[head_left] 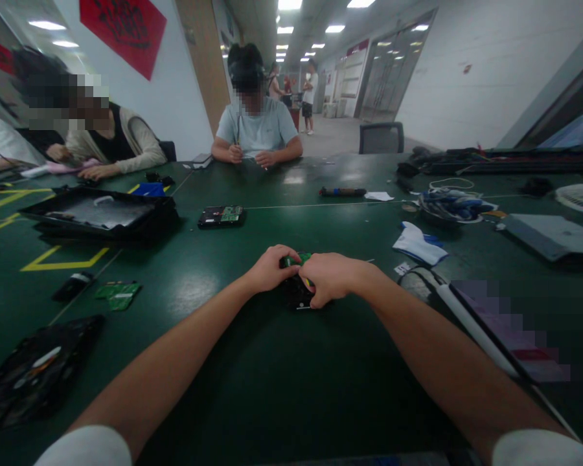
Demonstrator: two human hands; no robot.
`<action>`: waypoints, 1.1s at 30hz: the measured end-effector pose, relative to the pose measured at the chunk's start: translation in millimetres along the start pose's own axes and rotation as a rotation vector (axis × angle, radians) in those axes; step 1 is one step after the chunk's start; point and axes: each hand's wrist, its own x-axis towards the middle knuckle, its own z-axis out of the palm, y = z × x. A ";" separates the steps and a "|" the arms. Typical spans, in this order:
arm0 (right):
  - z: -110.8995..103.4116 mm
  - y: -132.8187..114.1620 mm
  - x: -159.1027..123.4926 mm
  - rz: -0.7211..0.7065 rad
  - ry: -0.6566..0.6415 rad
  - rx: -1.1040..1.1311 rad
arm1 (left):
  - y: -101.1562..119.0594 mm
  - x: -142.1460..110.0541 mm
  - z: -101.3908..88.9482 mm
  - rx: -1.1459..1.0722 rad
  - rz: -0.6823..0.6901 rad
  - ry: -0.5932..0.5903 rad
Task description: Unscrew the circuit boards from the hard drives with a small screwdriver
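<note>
In the middle of the green table lies a small hard drive (298,299), black with a green circuit board at its far end. My left hand (274,266) grips its far left side, thumb and fingers curled round the edge. Over its right side is my right hand (331,277), closed round a slim tool (309,283) with a yellow and dark handle. The right hand hides most of that tool and much of the drive, so I cannot tell the tool's exact kind. The fingertips of both hands nearly meet above the board.
Another drive (222,216) sits farther back. On the left are a black tray-like casing (102,213), a loose green circuit board (119,294) and a black panel (39,369). White gloves (419,244), a grey box (554,234) and a white-edged frame (476,327) lie right. People sit opposite.
</note>
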 end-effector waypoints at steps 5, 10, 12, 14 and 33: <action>1.8 3.1 2.5 -0.005 0.018 0.013 | -2.0 0.3 1.3 -0.004 -0.022 0.023; -0.2 24.2 -5.1 -0.065 0.191 0.185 | -0.7 -0.8 2.2 -0.012 -0.096 0.038; -1.8 37.0 -10.6 -0.024 0.395 0.260 | 0.3 -1.4 2.3 -0.020 -0.092 0.038; -2.8 48.9 -14.4 0.002 0.576 0.320 | 0.8 -1.8 2.4 -0.033 -0.066 0.032; 6.0 60.0 3.3 0.089 1.046 0.516 | -1.3 -3.1 2.3 -0.043 -0.021 0.031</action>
